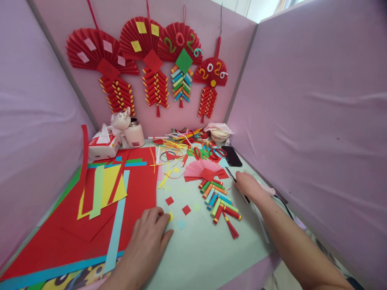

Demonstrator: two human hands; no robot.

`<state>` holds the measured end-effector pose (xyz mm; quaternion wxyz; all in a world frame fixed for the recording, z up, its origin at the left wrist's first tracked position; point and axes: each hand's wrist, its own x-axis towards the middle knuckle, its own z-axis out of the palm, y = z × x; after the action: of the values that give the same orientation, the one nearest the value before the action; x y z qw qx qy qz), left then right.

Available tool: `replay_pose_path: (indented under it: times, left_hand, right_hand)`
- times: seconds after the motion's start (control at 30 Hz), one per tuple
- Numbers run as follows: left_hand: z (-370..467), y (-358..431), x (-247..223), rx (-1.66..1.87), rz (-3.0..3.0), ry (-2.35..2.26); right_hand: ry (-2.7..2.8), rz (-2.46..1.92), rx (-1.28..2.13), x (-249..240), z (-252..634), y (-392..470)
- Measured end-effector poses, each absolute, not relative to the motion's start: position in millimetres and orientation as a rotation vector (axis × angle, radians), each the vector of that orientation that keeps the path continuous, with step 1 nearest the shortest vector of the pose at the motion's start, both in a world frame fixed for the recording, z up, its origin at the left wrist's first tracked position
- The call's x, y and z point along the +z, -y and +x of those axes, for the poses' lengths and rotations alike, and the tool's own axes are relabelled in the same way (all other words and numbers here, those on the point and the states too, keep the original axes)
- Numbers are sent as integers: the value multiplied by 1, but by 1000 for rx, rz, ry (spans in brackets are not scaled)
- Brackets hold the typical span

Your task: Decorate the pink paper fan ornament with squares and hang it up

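Observation:
My left hand (148, 233) rests on the pale green table, its fingers bent and the thumb apart. A fingertip lies at the edge of a small yellow paper piece (171, 216). Small red squares (186, 210) and a light blue piece (181, 224) lie nearby. My right hand (249, 186) is closed around a slim dark tool with a thin tip (230, 174); its exact kind is unclear. Just left of that hand lies a paper ornament: a pink pleated fan (201, 168) with a red square, rows of multicoloured paper rolls (218, 198) and a red tassel (232, 228).
Red paper sheets (142, 181) and coloured strips cover the left side. Behind are a tissue box (104, 145), a white jar (134, 134), red-handled scissors (218, 153), a phone (231, 156) and a bowl (219, 136). Fan ornaments (184, 44) hang on the back panel. A pink tool with a cord (268, 190) lies right.

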<state>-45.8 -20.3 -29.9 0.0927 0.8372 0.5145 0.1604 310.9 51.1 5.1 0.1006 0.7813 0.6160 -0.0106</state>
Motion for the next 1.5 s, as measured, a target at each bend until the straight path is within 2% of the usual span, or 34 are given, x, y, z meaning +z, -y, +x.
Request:
replay_pose_path:
  times: [0.17,0.37,0.63,1.5]
  left_hand:
    - [-45,21,-31,476,2465,-1549]
    - [-45,22,-24,402,2409,-1553]
    - [-45,21,-24,409,2374,-1564]
    - [-43,23,-9,469,2473,-1520]
  right_hand:
    - [-1858,2331,52,27,320,-67]
    - [-1900,2402,158,54,331,-139]
    - [-1960,2428,80,32,340,-206]
    - [-2071,2228,100,25,351,-130]
